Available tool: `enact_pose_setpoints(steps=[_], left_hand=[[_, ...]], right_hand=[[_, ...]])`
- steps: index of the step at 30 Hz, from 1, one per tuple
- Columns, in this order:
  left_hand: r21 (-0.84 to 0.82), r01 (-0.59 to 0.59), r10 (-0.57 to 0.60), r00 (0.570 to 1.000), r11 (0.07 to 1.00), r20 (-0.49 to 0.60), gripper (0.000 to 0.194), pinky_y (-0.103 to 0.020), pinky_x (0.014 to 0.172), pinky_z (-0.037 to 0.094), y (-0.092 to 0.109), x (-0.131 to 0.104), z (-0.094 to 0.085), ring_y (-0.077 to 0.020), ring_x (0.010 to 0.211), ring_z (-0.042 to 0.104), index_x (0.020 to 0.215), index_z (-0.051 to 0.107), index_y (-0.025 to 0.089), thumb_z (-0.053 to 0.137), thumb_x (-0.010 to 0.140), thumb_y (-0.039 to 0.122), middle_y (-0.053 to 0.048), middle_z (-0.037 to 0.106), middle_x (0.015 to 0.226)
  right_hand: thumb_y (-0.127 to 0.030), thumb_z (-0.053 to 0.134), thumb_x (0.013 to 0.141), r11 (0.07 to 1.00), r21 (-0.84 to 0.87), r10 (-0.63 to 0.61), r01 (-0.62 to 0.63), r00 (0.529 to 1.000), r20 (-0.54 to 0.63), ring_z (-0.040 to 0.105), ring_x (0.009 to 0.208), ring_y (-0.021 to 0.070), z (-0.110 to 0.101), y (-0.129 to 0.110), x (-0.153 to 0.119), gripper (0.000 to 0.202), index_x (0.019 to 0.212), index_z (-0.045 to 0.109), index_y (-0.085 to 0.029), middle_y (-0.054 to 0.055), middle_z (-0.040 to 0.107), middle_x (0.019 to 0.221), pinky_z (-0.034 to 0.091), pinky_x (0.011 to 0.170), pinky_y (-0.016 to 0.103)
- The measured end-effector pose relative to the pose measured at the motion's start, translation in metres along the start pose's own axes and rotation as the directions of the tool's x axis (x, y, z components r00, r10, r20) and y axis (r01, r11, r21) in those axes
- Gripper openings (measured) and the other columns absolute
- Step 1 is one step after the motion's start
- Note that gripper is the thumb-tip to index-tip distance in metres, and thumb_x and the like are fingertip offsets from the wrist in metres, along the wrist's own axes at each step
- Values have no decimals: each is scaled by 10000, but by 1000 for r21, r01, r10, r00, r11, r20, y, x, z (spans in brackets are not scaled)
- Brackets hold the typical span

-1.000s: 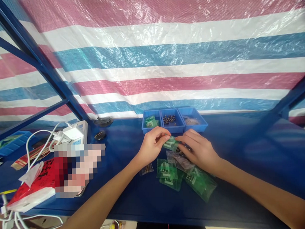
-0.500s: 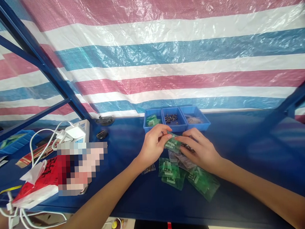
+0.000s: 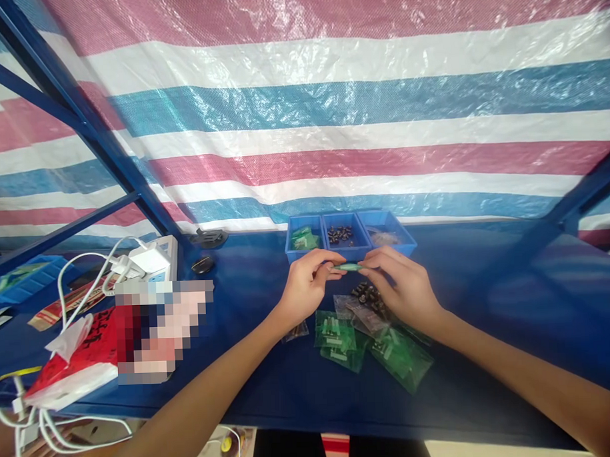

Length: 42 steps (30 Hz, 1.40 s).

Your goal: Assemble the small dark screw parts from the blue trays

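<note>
A small green plastic bag (image 3: 349,267) is stretched between my hands above the table, seen almost edge-on. My left hand (image 3: 305,283) pinches its left end, and my right hand (image 3: 405,278) pinches the other. Under my right fingers lies a pile of small dark metal fittings (image 3: 363,292). Closer to me are a clear bag (image 3: 369,317), flat green bags with white labels (image 3: 333,331) and a larger green bag (image 3: 403,360). Another small clear bag (image 3: 296,332) is partly hidden by my left wrist.
Behind my hands stand three blue bins (image 3: 348,255) holding green bags, dark fittings and clear pieces. Leftward on the blue table (image 3: 230,391) are a black mouse (image 3: 203,265), a power strip (image 3: 166,256) with white cables, and a red bag (image 3: 101,345). A striped sheet (image 3: 361,106) hangs behind.
The green bag has tilted from showing its labelled face to nearly edge-on. My right hand has lifted off the dark fittings, uncovering them, and now grips the bag's right end.
</note>
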<state>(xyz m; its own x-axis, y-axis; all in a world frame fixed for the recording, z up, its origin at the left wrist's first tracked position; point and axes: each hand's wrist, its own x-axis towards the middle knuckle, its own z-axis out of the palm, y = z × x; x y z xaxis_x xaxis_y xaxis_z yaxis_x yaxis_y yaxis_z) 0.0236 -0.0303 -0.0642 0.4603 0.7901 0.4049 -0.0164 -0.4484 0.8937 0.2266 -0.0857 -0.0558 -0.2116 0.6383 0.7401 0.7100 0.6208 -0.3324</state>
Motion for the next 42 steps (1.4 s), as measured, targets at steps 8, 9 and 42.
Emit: enact_pose_setpoints(steps=[8, 9, 42], left_hand=[[338, -25, 15, 999, 941, 33, 187, -248, 624, 475, 6, -1, 1, -156, 727, 619, 856, 663, 172, 624, 964, 319, -34, 660, 819], [377, -44, 35, 999, 925, 31, 223, -245, 613, 441, 7, 0, 0, -147, 710, 588, 810, 644, 173, 614, 971, 323, -24, 633, 793], [741, -309, 190, 951, 596, 244, 322, -301, 680, 568, 8, -9, -2, -220, 951, 660, 1336, 484, 233, 458, 1015, 235, -110, 568, 1248]], right_hand=[[-400, 545, 997, 919, 154, 353, -363, 931, 89, 498, 562, 157, 0, -1, 1, 262, 804, 538, -224, 2, 563, 696, 403, 511, 291], [-410, 542, 998, 909, 165, 368, -382, 923, 110, 481, 549, 151, -1, -3, 2, 274, 797, 528, -224, -6, 539, 671, 385, 494, 284], [-368, 650, 932, 653, 524, 491, -546, 833, 255, 712, 960, 264, 3, -1, 5, 365, 1281, 685, -267, 77, 755, 1107, 610, 751, 379]])
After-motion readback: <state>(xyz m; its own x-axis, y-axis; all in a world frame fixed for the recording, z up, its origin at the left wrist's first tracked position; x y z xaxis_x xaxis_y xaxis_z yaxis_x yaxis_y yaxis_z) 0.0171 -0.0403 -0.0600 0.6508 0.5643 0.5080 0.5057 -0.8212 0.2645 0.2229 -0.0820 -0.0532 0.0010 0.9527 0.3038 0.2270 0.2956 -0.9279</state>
